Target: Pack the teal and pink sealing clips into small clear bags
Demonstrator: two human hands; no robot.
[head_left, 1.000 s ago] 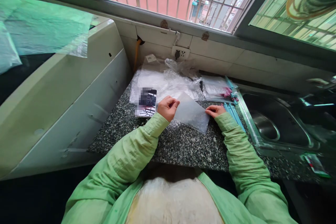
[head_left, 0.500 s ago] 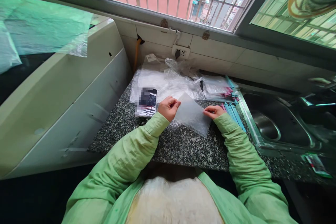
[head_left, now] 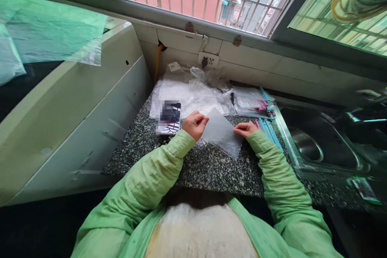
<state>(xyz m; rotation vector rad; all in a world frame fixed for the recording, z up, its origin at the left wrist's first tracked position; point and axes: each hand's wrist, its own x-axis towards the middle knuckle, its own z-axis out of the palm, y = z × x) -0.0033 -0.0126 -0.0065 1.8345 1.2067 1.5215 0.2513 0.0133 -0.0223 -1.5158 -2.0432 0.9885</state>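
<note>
Bag (head_left: pixel 221 132), a small frosted plastic one, is held between both hands just above the counter (head_left: pixel 211 169), tilted with its lower corner toward the person.

Head view, only view. Left hand (head_left: pixel 195 124) is clenched on the bag's left edge, thumb and fingers pinched over it. Right hand (head_left: pixel 245 128) pinches the right edge with its fingertips, palm low, close to the counter. Both grips are closed on the bag; neither is released.

Change over the last second: slight. The bag's right edge sits a little nearer the right hand's fingertips and the sheet lies a touch flatter; the left hand has crept marginally up and to the right. No regrasp, no drop. Judgement: the hands are working the bag's edges, perhaps squaring or opening it, and the work has advanced very little.

Around the grip: just left of the left hand lies a phone (head_left: pixel 169 117), flat on the counter, apart from the hand. Beyond both hands, a heap of clear wrappers (head_left: pixel 193 92) against the wall. Beyond and right of the right hand, a stack of bags (head_left: pixel 248 100) with coloured strips (head_left: pixel 266 107), and blue strips (head_left: pixel 270 133) just beside the right wrist. Further right, a sink (head_left: pixel 314 145). Far left of the grip, a white appliance (head_left: pixel 69 105) draped with green plastic (head_left: pixel 45 32).
</note>
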